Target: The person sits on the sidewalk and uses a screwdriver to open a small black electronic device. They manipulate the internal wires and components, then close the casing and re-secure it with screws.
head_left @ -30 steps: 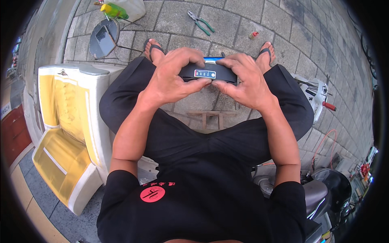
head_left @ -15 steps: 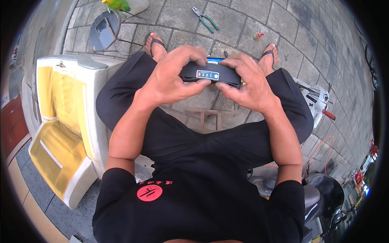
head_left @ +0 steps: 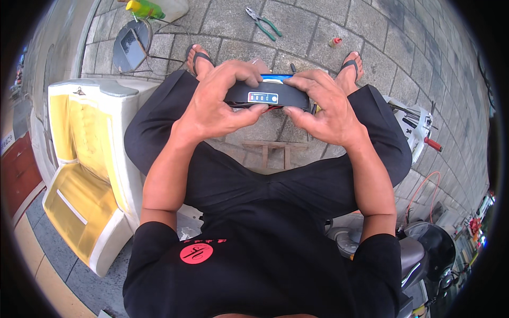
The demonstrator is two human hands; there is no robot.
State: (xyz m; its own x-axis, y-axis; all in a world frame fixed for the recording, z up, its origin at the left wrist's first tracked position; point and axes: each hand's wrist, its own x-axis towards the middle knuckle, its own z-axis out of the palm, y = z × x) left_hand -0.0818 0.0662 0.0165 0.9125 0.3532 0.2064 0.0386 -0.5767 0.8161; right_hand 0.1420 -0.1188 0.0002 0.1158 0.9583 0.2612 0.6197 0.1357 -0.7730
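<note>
Between my knees I hold a black oblong device (head_left: 286, 96) with a small panel of indicators (head_left: 262, 97) on its near face and a blue top. My left hand (head_left: 220, 100) wraps round its left end, thumb along the lower edge and fingers over the top. My right hand (head_left: 321, 106) grips the right end the same way. Behind and below the device, partly hidden, are a pale pinkish object (head_left: 257, 64) and a small dark piece (head_left: 293, 68).
Pliers (head_left: 263, 24), a small red-capped bottle (head_left: 334, 42), a round mirror (head_left: 131, 46) and a green-yellow bottle (head_left: 145, 9) lie ahead. A yellow-and-white seat (head_left: 87, 175) is on my left; a white tool case (head_left: 413, 127), orange hose (head_left: 429, 180) and scooter (head_left: 408, 254) are on my right.
Both hands have shifted slightly left with the device since half a second ago, keeping their grip. More of the pinkish object behind it now shows.
</note>
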